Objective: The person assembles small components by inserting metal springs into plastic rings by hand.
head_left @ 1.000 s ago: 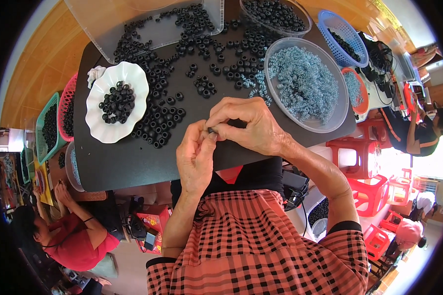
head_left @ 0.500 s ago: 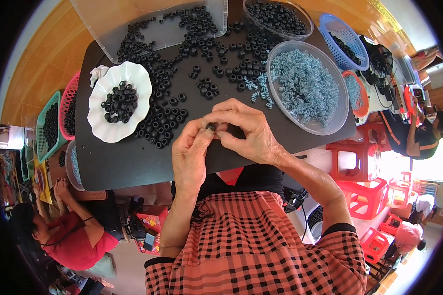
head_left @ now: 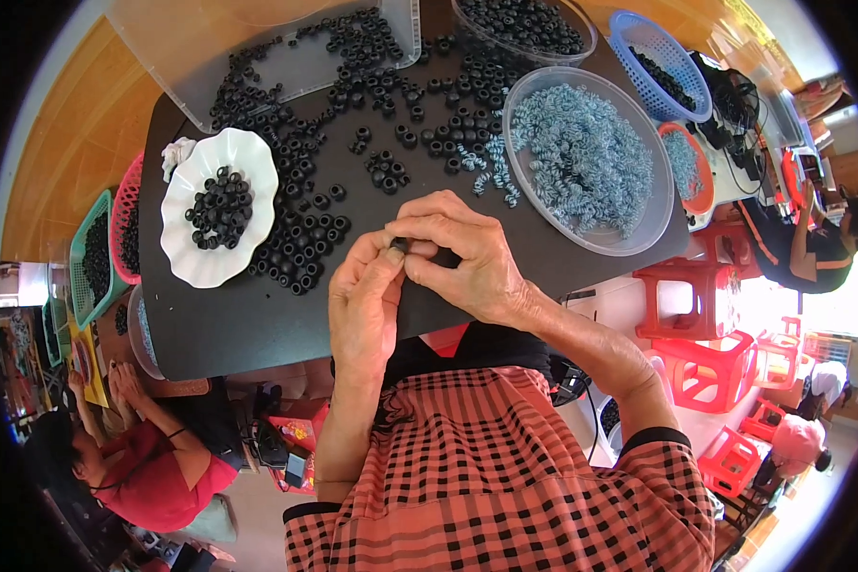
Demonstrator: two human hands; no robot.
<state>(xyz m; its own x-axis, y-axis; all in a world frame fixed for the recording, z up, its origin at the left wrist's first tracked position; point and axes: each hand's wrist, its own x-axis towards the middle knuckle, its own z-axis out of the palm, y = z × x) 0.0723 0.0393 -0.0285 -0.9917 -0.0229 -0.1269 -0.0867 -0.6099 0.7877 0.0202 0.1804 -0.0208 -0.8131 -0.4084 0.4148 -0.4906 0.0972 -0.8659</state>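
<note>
Over the table's near edge, my left hand (head_left: 364, 300) pinches a small round black hollow piece (head_left: 399, 244) between thumb and fingers. My right hand (head_left: 467, 259) closes in from the right, its thumb and index finger pressed together beside that piece; whatever lies between them is hidden. Beyond my hands, a little group of similar black pieces (head_left: 387, 172) rests on the dark table (head_left: 229, 329). To the left stands a white scalloped plate (head_left: 183, 250) with more black pieces heaped in it. A round clear tub (head_left: 582, 246) at the right holds light blue coil springs (head_left: 586, 157).
Loose black pieces (head_left: 300, 250) spread from a tipped clear bin (head_left: 176, 57) across the table. Behind are a clear bowl (head_left: 524, 57) and a blue basket (head_left: 629, 48). Red stools (head_left: 682, 297) stand at the right. A co-worker in red (head_left: 167, 472) sits at the left.
The view has shifted slightly, so the table contents sit a little lower and further left. My hands stay together around the black piece, with only slight finger movement.
</note>
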